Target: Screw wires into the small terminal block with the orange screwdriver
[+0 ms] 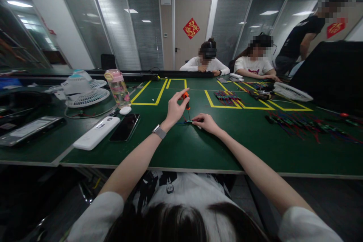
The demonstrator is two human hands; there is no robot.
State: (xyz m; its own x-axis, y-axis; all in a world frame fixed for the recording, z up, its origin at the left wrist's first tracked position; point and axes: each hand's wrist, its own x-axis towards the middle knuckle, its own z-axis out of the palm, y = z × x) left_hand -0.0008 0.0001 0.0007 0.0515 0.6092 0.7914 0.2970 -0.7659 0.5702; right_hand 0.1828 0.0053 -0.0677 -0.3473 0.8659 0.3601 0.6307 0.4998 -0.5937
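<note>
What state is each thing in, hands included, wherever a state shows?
Left hand: holding an orange-handled screwdriver.
Screwdriver: near upright, tip down at a small green circuit board.
Right hand: fingers pinched at the board's edge.
Black glass smartphone: face up, screen dark.
Clear, pink-lidded bottle: standing, lid on.
Beige rectangular door: shut.
White slab-shaped device: lying flat.
Red and blue wires: heaped loosely.

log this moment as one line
left hand: holds orange screwdriver, tip down at small wired piece | right hand: holds piece's right end | black phone: flat on table
</note>
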